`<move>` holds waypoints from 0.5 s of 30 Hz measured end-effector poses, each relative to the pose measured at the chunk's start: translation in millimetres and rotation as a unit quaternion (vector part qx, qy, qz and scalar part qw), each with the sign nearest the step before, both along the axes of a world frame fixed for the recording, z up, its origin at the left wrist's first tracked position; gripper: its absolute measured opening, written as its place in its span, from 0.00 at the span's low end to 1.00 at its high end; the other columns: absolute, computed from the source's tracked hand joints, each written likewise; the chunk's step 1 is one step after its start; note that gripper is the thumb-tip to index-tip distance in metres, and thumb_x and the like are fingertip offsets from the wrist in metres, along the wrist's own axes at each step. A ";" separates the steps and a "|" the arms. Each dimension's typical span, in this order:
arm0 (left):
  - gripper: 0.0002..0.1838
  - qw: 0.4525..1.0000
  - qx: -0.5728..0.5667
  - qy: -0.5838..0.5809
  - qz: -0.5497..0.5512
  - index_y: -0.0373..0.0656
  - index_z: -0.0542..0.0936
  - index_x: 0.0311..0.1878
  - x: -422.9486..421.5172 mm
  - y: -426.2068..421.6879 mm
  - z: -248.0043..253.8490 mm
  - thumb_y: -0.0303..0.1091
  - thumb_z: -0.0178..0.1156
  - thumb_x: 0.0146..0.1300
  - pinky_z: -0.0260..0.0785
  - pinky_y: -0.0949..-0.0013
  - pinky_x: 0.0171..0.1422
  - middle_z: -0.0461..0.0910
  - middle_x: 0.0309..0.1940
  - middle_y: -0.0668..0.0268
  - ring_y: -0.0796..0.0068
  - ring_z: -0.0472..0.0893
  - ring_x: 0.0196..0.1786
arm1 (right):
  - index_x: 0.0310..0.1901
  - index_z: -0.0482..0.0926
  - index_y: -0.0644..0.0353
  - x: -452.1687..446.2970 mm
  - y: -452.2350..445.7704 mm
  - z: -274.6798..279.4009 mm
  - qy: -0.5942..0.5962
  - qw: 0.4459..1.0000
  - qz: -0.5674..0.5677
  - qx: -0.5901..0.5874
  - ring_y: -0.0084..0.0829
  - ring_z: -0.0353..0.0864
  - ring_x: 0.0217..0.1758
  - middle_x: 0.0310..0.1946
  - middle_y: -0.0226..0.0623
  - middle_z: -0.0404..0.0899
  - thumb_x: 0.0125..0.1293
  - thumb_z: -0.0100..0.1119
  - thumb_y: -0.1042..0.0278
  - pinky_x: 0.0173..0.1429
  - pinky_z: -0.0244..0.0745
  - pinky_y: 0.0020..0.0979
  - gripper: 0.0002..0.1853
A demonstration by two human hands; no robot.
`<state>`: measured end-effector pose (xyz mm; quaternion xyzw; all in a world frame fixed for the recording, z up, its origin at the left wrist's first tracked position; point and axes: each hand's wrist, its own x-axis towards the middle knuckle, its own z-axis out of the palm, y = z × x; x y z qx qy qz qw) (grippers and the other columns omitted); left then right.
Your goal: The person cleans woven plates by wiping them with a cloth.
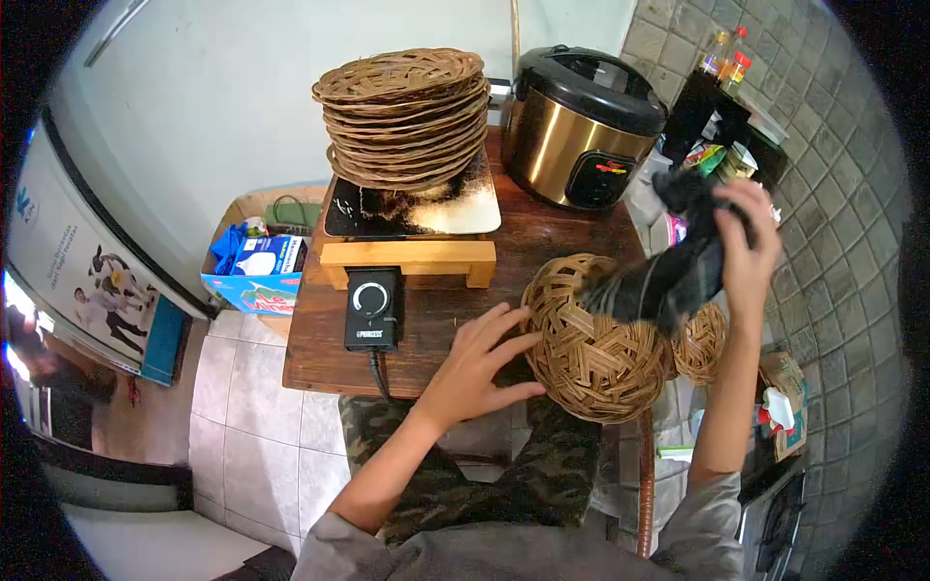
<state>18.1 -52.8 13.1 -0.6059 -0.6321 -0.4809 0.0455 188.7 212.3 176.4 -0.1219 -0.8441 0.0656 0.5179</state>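
Observation:
My right hand (748, 232) is closed around a dark cloth (668, 281) with pale stripes, blurred by motion. The cloth hangs over the upper right part of a round woven wicker plate (591, 363) at the table's front edge, hiding some of its rim. My left hand (484, 363) has its fingers spread, with the tips at the plate's left rim; whether they press on it I cannot tell. Behind, a tall stack of similar wicker plates (407, 121) rests on a stained board (455, 208). Another piece of wickerwork (699, 344) shows to the right, lower than the tabletop.
A black box with a dial (371, 310) sits on the wooden table (315, 339), its cable dropping over the front edge. Behind it is a wooden stand (407, 257). A rice cooker (586, 126) occupies the back right. A filled carton (257, 281) stands on the left.

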 end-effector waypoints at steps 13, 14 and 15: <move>0.23 0.994 -0.005 -0.092 -0.051 0.46 0.84 0.54 -7.0 2.0 -7.7 0.42 0.75 0.56 0.63 0.56 0.69 0.80 0.58 0.61 0.57 0.76 0.64 | 0.60 0.74 0.68 -31.2 -35.9 -118.1 -0.280 0.948 0.046 -0.145 0.54 0.79 0.56 0.49 0.57 0.80 0.68 0.64 0.57 0.64 0.71 0.43 0.26; 0.23 0.995 -0.036 -0.096 0.010 0.44 0.84 0.54 -5.4 3.8 -6.7 0.42 0.75 0.56 0.62 0.55 0.70 0.80 0.59 0.61 0.57 0.75 0.65 | 0.59 0.74 0.71 -35.3 -39.7 -123.7 -0.296 0.943 0.031 -0.146 0.55 0.78 0.59 0.50 0.58 0.79 0.67 0.65 0.57 0.64 0.71 0.43 0.27; 0.24 0.995 -0.039 -0.088 -0.009 0.42 0.83 0.54 -6.7 5.4 -8.9 0.43 0.74 0.56 0.64 0.55 0.70 0.82 0.56 0.60 0.55 0.78 0.62 | 0.58 0.75 0.70 -36.9 -43.8 -124.5 -0.307 0.939 0.032 -0.152 0.54 0.78 0.59 0.51 0.57 0.79 0.66 0.65 0.58 0.64 0.71 0.42 0.26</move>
